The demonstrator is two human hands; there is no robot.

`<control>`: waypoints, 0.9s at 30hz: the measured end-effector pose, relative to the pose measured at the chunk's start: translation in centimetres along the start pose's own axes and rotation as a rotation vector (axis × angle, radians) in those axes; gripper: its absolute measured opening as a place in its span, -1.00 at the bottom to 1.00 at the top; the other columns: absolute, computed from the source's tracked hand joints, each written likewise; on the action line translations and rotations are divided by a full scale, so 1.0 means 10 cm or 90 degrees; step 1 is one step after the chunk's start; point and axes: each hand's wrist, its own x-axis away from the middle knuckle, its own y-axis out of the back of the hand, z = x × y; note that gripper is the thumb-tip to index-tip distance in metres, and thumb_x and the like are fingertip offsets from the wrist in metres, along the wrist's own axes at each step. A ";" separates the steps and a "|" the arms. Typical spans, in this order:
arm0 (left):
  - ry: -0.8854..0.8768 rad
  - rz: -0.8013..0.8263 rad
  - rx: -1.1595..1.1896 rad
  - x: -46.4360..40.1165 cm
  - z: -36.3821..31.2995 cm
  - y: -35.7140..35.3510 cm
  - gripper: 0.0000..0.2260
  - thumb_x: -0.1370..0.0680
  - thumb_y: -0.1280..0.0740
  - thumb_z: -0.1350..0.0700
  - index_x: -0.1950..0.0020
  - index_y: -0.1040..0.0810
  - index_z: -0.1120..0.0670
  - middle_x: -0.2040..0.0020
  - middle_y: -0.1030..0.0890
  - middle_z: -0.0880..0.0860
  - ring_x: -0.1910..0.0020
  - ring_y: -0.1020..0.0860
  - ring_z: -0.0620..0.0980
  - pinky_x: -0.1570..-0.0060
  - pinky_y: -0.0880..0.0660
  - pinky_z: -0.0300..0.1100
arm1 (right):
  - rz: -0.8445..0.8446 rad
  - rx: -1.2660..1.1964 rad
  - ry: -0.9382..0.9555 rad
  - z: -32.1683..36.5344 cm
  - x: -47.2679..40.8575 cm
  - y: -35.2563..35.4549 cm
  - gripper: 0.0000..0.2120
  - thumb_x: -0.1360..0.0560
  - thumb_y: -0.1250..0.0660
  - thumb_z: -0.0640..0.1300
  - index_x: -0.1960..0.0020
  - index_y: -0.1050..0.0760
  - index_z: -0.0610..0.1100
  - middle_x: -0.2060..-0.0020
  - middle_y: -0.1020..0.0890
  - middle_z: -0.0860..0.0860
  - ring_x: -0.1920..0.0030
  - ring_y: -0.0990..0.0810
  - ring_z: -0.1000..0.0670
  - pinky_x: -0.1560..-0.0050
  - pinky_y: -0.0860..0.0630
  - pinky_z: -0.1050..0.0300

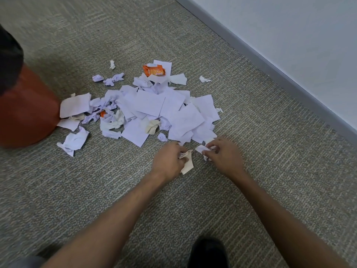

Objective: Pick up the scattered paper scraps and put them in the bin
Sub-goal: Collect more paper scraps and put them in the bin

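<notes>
Grey carpet (251, 113) carries the paper scraps (158, 109), heaped beside the red bin (27, 113). At the heap's near edge, the left hand (170, 161) is curled around a beige scrap (188, 164); the right hand (224, 155) pinches a white scrap (201, 148).

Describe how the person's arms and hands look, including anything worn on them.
Both forearms are bare up to the frame's lower edge, with no sleeve in view. The left hand and right hand wear no gloves. No ring, watch or bracelet shows on either wrist or on the visible fingers.
</notes>
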 end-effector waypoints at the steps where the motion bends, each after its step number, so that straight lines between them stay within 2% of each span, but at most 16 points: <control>1: 0.002 -0.004 0.004 0.01 0.02 0.02 -0.75 -0.52 -0.40 0.05 -0.19 -0.64 0.01 -0.06 -0.59 -0.02 -0.03 -0.55 0.03 0.03 -0.50 -0.05 | -0.003 -0.002 -0.004 0.02 -0.01 -0.01 -0.82 -0.38 -0.49 0.03 0.09 -0.65 -0.03 0.00 -0.62 0.09 0.14 -0.64 0.04 0.04 -0.54 0.04; 3: 0.002 -0.015 0.012 0.03 0.06 0.08 -0.78 -0.51 -0.40 0.04 -0.14 -0.66 0.03 -0.02 -0.60 -0.02 0.00 -0.55 0.05 0.05 -0.50 -0.04 | -0.014 -0.020 0.002 0.06 -0.01 -0.02 -0.83 -0.40 -0.49 0.03 0.10 -0.65 -0.04 0.08 -0.60 0.11 0.18 -0.61 0.07 0.03 -0.54 0.03; 7: 0.003 -0.064 0.020 0.09 0.09 0.32 -0.79 -0.51 -0.41 0.03 -0.11 -0.66 0.04 0.10 -0.53 -0.09 0.08 -0.52 0.00 0.17 -0.38 -0.12 | -0.047 -0.120 0.023 0.25 0.01 0.03 -0.87 -0.41 -0.51 -0.02 0.12 -0.62 -0.05 0.09 -0.61 0.08 0.18 -0.61 0.09 0.07 -0.58 0.02; 9: 0.006 -0.104 0.039 0.13 0.08 0.50 -0.79 -0.52 -0.40 0.03 -0.13 -0.66 0.03 0.07 -0.56 -0.07 0.07 -0.54 0.02 0.17 -0.39 -0.12 | -0.066 -0.166 0.047 0.44 0.01 0.11 -0.86 -0.40 -0.53 -0.04 0.13 -0.62 -0.06 0.10 -0.62 0.08 0.17 -0.63 0.08 0.13 -0.56 0.08; 12: -0.010 -0.166 0.042 0.22 0.07 0.86 -0.78 -0.54 -0.38 0.00 -0.12 -0.66 0.05 0.06 -0.57 -0.09 0.09 -0.54 0.00 0.19 -0.39 -0.13 | -0.088 -0.204 0.107 0.85 -0.02 0.30 -0.85 -0.38 -0.55 -0.07 0.11 -0.62 -0.07 0.10 -0.58 0.22 0.18 -0.63 0.09 0.16 -0.51 0.22; 16: -0.045 -0.264 0.044 0.40 0.08 1.50 -0.88 -0.53 -0.39 0.04 0.03 -0.66 0.05 0.18 -0.48 -0.14 0.20 -0.49 -0.05 0.24 -0.37 -0.12 | -0.095 -0.258 0.199 1.54 -0.13 0.59 -0.83 -0.36 -0.57 -0.11 0.12 -0.64 -0.13 0.11 -0.65 0.08 0.21 -0.63 0.07 0.16 -0.53 0.29; 18: -0.061 -0.337 0.041 0.51 0.11 1.91 -0.93 -0.51 -0.40 0.07 0.15 -0.64 0.03 0.24 -0.48 -0.13 0.24 -0.48 -0.05 0.27 -0.39 -0.11 | -0.080 -0.289 0.233 1.95 -0.18 0.72 -0.82 -0.36 -0.57 -0.11 0.12 -0.64 -0.14 0.18 -0.65 0.09 0.25 -0.61 0.12 0.20 -0.51 0.34; 21: -0.060 -0.442 0.019 0.67 0.21 2.54 -0.86 -0.45 -0.37 0.01 0.25 -0.58 0.04 0.26 -0.53 -0.04 0.27 -0.52 0.00 0.29 -0.46 -0.05 | -0.054 -0.322 0.283 2.63 -0.28 0.84 -0.83 -0.33 -0.59 -0.08 0.15 -0.64 -0.08 0.22 -0.67 0.05 0.25 -0.60 0.12 0.19 -0.54 0.27; 24: -0.023 -0.557 0.037 0.85 0.40 3.10 -0.81 -0.44 -0.37 -0.01 0.23 -0.58 0.10 0.26 -0.54 -0.01 0.27 -0.53 0.03 0.26 -0.48 0.01 | 0.001 -0.361 0.330 3.34 -0.33 0.83 -0.82 -0.31 -0.61 -0.08 0.17 -0.66 -0.09 0.25 -0.71 -0.09 0.30 -0.63 0.03 0.31 -0.53 0.21; 27: 0.060 -0.660 0.050 1.03 0.62 3.54 -0.85 -0.43 -0.39 0.00 0.13 -0.65 0.07 0.21 -0.60 -0.01 0.21 -0.57 0.05 0.19 -0.52 0.04 | 0.044 -0.353 0.395 3.99 -0.34 0.70 -0.84 -0.31 -0.60 -0.12 0.18 -0.66 -0.10 0.31 -0.70 -0.02 0.34 -0.64 0.09 0.30 -0.51 0.28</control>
